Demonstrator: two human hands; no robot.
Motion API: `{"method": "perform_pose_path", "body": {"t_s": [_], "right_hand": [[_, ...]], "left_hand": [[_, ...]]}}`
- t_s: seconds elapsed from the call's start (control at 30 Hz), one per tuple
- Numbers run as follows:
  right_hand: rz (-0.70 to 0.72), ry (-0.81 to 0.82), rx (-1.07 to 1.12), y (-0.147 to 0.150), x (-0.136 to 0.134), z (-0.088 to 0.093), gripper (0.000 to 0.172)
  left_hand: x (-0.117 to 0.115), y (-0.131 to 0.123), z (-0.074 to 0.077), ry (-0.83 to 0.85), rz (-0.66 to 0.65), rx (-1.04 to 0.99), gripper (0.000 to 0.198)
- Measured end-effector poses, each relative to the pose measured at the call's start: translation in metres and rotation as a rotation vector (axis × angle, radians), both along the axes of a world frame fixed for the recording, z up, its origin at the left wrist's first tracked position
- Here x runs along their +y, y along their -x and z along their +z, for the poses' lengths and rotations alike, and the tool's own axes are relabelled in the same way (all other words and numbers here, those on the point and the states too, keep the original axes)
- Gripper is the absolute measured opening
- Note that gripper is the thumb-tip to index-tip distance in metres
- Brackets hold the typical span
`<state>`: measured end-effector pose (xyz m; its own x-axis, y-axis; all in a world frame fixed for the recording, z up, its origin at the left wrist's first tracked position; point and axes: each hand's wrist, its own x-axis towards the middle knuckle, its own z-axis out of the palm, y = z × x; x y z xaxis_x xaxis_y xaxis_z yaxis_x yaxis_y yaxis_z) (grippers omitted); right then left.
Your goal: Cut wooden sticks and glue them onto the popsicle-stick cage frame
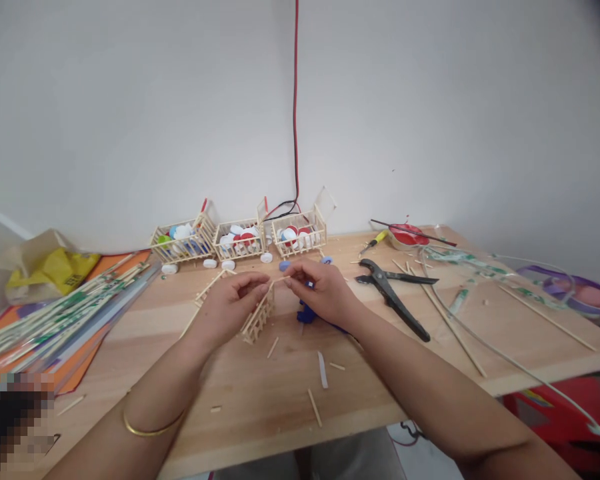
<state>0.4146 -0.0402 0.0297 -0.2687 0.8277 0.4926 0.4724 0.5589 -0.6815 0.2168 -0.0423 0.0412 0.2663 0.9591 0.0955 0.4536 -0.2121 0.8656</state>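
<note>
My left hand (pixel 233 303) is closed at the top corner of a small frame of thin wooden sticks (pixel 260 320). Part of that frame is hidden behind the palm. Close beside it, my right hand (pixel 325 290) pinches a short thin wooden stick (pixel 281 277) between thumb and fingertips, with the stick's end near the frame's corner. Below the right hand a blue object (pixel 306 313) lies on the table, mostly covered. Short stick offcuts (pixel 315 407) and a whitish strip (pixel 322 370) lie in front of the hands.
Several stick-built carts (pixel 183 243) with coloured contents line the wall. Black pliers (pixel 395 300) and a yellow-handled tool (pixel 375 243) lie to the right, near a red bowl (pixel 409 235) and a white cable (pixel 505 363). Bundled sticks (pixel 75 307) and a yellow bag (pixel 50 267) are left.
</note>
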Motion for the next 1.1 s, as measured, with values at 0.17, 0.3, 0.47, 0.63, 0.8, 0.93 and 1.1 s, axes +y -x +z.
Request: {"method": "perform_pose_path", "body": {"t_s": [0.17,0.3,0.47,0.63,0.8,0.93,1.1], "right_hand": [[0.012,0.037,0.043,-0.001,-0.001,-0.004,0.006],[0.010,0.059,0.091,-0.001,-0.001,-0.007,0.006],[0.018,0.061,0.095,0.000,0.000,-0.008,0.007],[0.008,0.050,0.100,0.002,0.000,-0.009,0.007],[-0.026,0.020,0.094,0.003,0.001,-0.012,0.005],[-0.043,0.028,0.119,0.004,0.001,-0.014,0.005],[-0.054,0.028,0.137,0.005,0.000,-0.014,0.005]], "left_hand": [[0.002,0.002,-0.003,-0.003,0.014,0.026,0.035],[0.003,0.002,-0.004,0.019,-0.022,0.053,0.037],[0.004,0.002,-0.004,0.001,-0.033,0.080,0.036],[0.004,0.000,-0.004,-0.004,-0.057,0.071,0.035],[0.003,-0.001,-0.002,0.004,-0.042,0.077,0.036],[0.002,-0.002,0.000,0.022,-0.033,0.079,0.036],[0.005,-0.002,-0.004,0.058,-0.030,0.021,0.041]]}}
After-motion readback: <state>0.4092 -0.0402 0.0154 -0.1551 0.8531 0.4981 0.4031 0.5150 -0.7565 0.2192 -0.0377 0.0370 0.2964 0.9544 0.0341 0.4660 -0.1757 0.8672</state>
